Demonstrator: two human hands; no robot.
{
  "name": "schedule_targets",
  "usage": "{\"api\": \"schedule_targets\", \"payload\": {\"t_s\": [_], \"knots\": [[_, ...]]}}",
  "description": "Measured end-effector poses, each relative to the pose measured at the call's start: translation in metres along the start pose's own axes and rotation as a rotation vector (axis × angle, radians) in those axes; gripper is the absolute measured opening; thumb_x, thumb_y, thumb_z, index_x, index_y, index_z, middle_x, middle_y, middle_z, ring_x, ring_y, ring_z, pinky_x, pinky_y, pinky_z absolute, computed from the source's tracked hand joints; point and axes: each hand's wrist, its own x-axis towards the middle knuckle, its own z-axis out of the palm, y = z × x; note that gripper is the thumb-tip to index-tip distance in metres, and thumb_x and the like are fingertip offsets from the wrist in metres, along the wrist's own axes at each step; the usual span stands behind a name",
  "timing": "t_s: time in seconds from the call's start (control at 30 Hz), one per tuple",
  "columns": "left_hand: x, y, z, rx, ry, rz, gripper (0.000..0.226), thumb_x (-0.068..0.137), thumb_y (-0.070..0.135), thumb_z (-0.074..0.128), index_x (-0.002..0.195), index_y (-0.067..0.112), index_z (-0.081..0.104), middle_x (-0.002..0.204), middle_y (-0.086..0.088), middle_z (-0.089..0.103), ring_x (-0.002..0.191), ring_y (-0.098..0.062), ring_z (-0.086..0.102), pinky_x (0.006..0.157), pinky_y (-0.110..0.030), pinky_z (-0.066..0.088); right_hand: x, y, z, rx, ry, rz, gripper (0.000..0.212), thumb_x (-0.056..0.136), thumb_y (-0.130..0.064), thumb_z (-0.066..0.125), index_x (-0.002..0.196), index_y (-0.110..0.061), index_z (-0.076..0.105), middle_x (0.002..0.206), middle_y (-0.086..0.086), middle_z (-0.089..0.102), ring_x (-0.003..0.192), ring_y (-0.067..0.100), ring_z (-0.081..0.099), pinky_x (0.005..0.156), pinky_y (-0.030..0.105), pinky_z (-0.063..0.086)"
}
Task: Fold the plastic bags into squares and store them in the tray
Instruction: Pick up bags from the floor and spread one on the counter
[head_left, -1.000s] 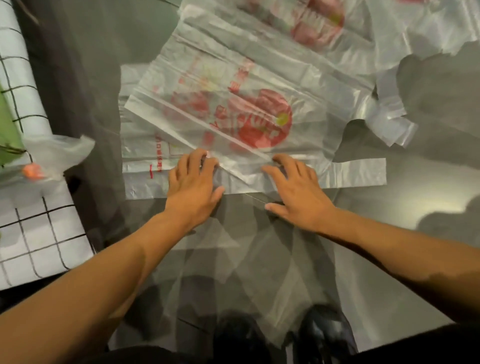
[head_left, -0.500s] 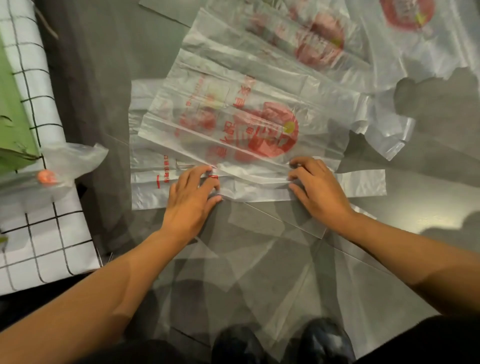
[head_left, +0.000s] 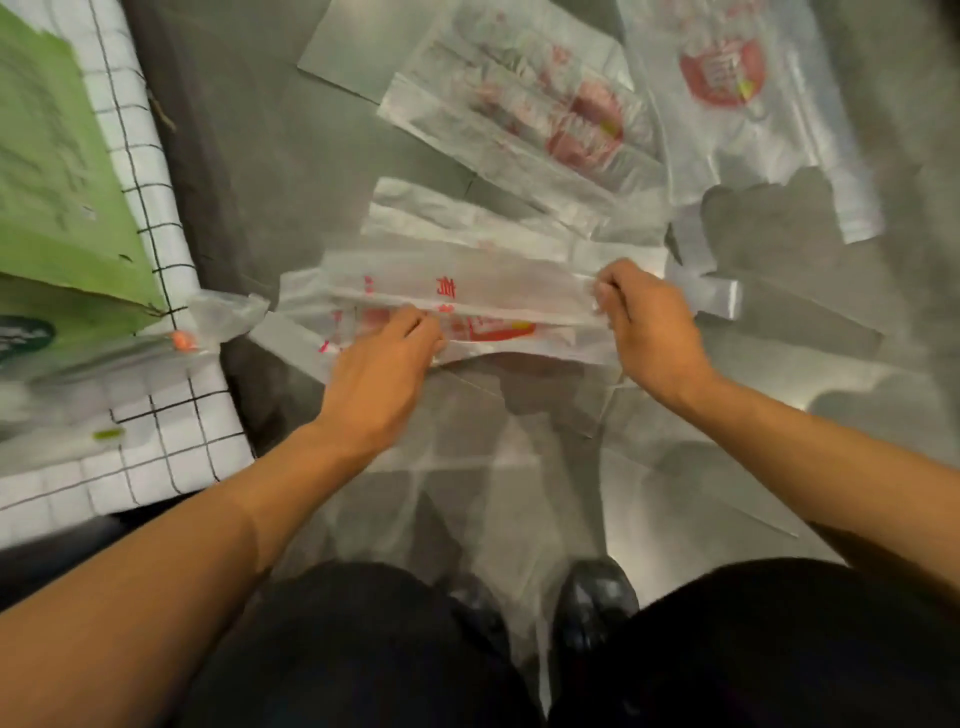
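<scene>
Head view, surface: grey table (head_left: 270, 171), glossy, carrying several clear plastic bags with red print.
Head view, bag in work: plastic bag (head_left: 493, 301) lies near the middle of the table, folded lengthwise into a long narrow strip running left to right; red characters and part of a red emblem show through the layers.
Head view, left hand: left hand (head_left: 382, 364) sits at the strip's near edge, left of centre; fingers curled onto the plastic, pinching the folded edge. Blur hides exactly how many layers it has.
Head view, right hand: right hand (head_left: 649, 322) is at the right end of the strip; fingers curled, thumb and fingertips gripping the folded edge, which is lifted slightly off the table there.
Head view, bag handles: a loose handle strip (head_left: 722, 299) trails to the right past the right hand, flat on the table.
Head view, other bags: second bag (head_left: 524, 130) lies farther back, partly folded and angled; third bag (head_left: 748, 98) lies spread at far right with a round red emblem. The two overlap at their edges.
Head view, left side: white grid-patterned tray (head_left: 156, 415) at the table's left edge, holding a green sheet (head_left: 57, 182) and crumpled clear plastic (head_left: 223, 322) spilling over its rim towards the strip.
Head view, foreground: dark trousers (head_left: 363, 649) and a black shoe (head_left: 592, 603) below the table edge.
</scene>
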Motion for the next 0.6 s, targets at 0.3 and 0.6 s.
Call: {"api": "schedule_targets", "payload": {"t_s": [0.3, 0.6], "knots": [[-0.096, 0.158, -0.261, -0.127, -0.145, 0.128, 0.031, 0.095, 0.05, 0.059, 0.115, 0.026, 0.061, 0.107, 0.005, 0.07, 0.101, -0.024, 0.065, 0.07, -0.032, 0.036, -0.118, -0.177, -0.24, 0.101, 0.004, 0.064, 0.015, 0.09, -0.024, 0.074, 0.099, -0.019, 0.064, 0.078, -0.012, 0.056, 0.07, -0.002, 0.05, 0.067, 0.007, 0.036], [-0.205, 0.299, -0.506, -0.198, -0.092, 0.365, 0.014, 0.088, 0.033, 0.074, 0.093, 0.021, 0.07, 0.099, 0.001, 0.061, 0.089, -0.024, 0.059, 0.071, -0.036, 0.048, -0.248, -0.354, -0.477, 0.091, 0.189, 0.129, 0.012, 0.092, -0.018, 0.072, 0.098, -0.008, 0.072, 0.089, -0.004, 0.057, 0.08, 0.002, 0.045, 0.074, 0.011, 0.033]]}}
